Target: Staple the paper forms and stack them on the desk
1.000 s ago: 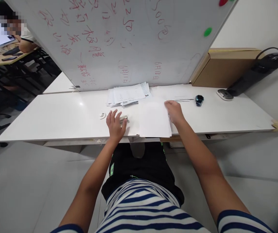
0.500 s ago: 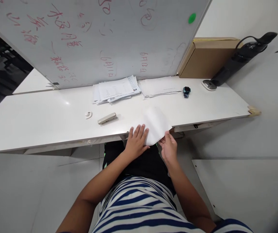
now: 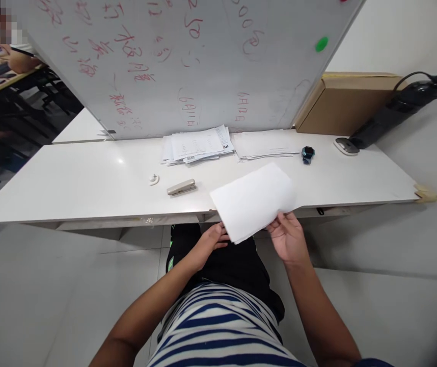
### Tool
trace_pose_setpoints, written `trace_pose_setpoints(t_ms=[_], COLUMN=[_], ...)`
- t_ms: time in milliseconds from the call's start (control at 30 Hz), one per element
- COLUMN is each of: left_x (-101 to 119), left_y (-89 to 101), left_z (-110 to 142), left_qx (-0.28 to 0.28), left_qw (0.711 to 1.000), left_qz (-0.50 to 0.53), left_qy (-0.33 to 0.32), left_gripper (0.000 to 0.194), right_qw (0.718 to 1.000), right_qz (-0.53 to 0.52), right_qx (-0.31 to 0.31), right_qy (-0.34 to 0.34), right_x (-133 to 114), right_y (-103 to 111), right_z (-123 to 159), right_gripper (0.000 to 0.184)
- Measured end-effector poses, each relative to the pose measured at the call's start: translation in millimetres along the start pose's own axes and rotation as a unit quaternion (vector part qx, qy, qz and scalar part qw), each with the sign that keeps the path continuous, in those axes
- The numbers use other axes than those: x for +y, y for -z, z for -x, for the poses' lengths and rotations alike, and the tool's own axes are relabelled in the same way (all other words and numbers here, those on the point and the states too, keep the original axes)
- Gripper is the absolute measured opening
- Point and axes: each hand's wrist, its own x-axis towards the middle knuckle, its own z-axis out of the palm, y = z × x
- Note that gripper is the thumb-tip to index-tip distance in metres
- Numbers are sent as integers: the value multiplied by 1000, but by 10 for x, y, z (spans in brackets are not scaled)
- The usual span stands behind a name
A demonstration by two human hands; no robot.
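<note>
A white paper, blank on its upper face, is held slanted over the front edge of the desk. A second layer shows along its lower edge; whether it is folded or several sheets I cannot tell. My right hand pinches its lower right edge, thumb on top and fingers underneath. At the lower left edge, my left hand has its fingers stretched out and a little apart, their tips close to the paper; contact is unclear. To the left on the desk lies a beige stapler.
On the white desk are a white earpiece, paper piles, a smartwatch and a computer mouse. Behind stand a whiteboard, a cardboard box and a black bottle. Another person's arm is far left.
The paper has been lifted and turned, showing more of its face. My left hand has come off its top to beside its left edge. My right hand still grips it. The camera view has shifted.
</note>
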Motion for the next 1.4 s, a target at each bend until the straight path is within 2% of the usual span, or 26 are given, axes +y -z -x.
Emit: trace_pose_setpoints(t_ms=[33, 100, 200, 267, 400, 500, 567, 633, 733, 800, 900, 1033, 1200, 1300, 1400], left_x=[53, 211, 440, 515, 503, 513, 607, 778, 1068, 1166, 1085, 824, 736, 652, 555], left_y=[-2, 13, 69, 111, 242, 383, 447, 457, 407, 380, 389, 447, 504, 497, 442], left_z=[-11, -18, 17, 39, -14, -121, -187, -232, -293, -375, -594, -838, -789, -762, -766], left_qx=[-28, -23, 34, 67, 137, 140, 128, 115, 114, 132, 157, 213, 235, 231, 227], left_qw=[996, 981, 972, 978, 988, 989, 986, 981, 961, 943, 933, 934, 918, 927, 931], left_qz=[87, 188, 203, 170, 66, -42, -106, -146, -197, -224, -232, -232, -231, -218, -208], left_qy=[2, -44, -117, -98, 7, 19, 0, -49, -154, -208, -225, -168, -223, -198, -198], left_gripper=[73, 69, 67, 69, 57, 53, 51, 49, 43, 41, 39, 35, 40, 38, 38], right_qw=[1000, 998, 996, 995, 992, 988, 974, 952, 921, 908, 903, 902, 901, 903, 881], right_qz=[18, 53, 76, 96, 107, 105, 167, 257, 336, 356, 373, 397, 380, 394, 436], right_qx=[-19, -34, -18, -19, -69, -117, -152, -166, -170, -142, -97, -92, -84, -69, -104], right_qy=[-10, -3, 30, 30, 6, -6, -18, -6, 97, 167, 190, 141, 193, 155, 152], right_x=[55, 197, 407, 509, 547, 349, 118, -141, -437, -485, -308, 4, 67, 188, 333], right_y=[-47, -119, -146, -111, 54, 155, 128, 6, -268, -421, -534, -560, -545, -510, -499], right_z=[61, 190, 355, 413, 304, 21, -189, -362, -536, -631, -790, -951, -889, -767, -634], right_gripper=[34, 34, 31, 30, 45, 70, 78, 79, 59, 45, 42, 48, 48, 50, 46])
